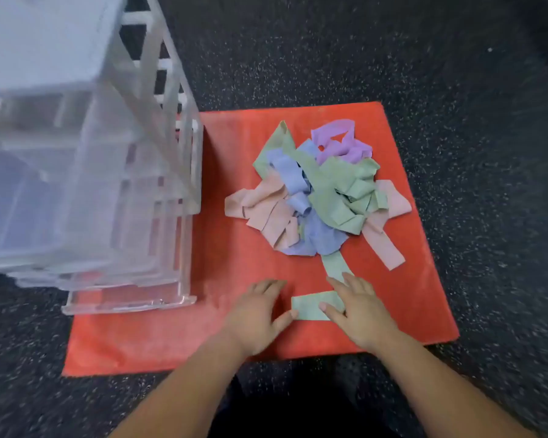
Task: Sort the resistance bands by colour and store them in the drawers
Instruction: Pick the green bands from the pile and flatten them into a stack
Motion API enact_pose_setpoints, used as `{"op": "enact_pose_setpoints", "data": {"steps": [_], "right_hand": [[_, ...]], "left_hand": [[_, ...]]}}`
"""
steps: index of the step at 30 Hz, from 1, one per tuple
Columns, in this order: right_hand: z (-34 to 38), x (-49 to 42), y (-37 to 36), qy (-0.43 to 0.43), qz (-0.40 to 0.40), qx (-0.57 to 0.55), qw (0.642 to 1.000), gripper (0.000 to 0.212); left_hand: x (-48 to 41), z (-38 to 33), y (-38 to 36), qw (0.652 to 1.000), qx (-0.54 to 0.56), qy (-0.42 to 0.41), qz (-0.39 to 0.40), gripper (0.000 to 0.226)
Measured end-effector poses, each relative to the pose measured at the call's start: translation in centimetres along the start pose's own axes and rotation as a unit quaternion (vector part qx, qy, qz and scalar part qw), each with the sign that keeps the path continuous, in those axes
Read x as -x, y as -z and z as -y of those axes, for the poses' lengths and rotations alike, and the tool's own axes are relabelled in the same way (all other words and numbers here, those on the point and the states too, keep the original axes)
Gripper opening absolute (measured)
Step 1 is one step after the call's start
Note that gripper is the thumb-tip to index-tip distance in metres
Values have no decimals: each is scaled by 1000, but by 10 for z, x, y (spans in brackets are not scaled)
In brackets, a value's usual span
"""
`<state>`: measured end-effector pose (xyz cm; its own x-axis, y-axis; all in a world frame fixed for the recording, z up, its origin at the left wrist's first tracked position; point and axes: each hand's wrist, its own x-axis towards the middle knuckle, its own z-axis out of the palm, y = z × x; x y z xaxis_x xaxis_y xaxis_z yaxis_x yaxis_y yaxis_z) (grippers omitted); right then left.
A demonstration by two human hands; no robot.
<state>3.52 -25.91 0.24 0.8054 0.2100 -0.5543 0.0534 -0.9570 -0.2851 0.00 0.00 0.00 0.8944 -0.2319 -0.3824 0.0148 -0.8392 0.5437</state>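
1 green band [310, 306], folding step: left hand [253, 314] spread, thumb touching; right hand [361, 311] flat, pressing. Next, probably: free its tail.

left hand [254, 312], right hand [363, 314], touching green band [308, 307]

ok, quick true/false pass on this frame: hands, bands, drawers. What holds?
1. The left hand and right hand both touch a green band on the red mat. True.
2. The pile holds only green and blue bands. False: pink bands and purple bands lie in it too.
3. The clear drawer unit stands left of the pile. True.
4. One hand rests on the drawer unit. False: both hands are on the mat, apart from the unit.
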Motion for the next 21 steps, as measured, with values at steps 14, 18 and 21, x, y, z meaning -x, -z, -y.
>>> {"op": "enact_pose_setpoints", "data": {"steps": [14,18,21], "right_hand": [[-36,-39,-114,49,-374,44,925,41],[-44,-44,-115,48,-380,6,924,33],[-50,-33,-109,66,-368,-8,928,33]], "left_hand": [[-40,46,-108,957,-42,-115,-262,37],[-46,34,-117,950,-53,-125,-280,28],[-32,21,-123,939,-96,-115,-311,20]]}}
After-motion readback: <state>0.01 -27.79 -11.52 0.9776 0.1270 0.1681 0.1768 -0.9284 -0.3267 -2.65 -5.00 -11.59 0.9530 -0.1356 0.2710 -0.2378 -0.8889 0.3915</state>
